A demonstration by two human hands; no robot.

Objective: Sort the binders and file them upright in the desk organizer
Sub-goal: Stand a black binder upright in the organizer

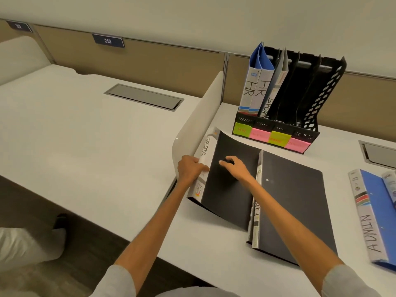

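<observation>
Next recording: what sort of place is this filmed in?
Most likely an open-plan office. White desks are split by a low divider panel, a numbered plate reading 213 hangs on the back partition, and a black desk organizer holds HR binders upright.

Organizer labels (260,134) blurred, perhaps unreadable

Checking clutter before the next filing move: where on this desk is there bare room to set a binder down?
Bare desk lies between the organizer and the ADMIN binder, and along the near edge below the SPORTS binder. Crowded where the SPORTS binder meets the second black binder.
</observation>
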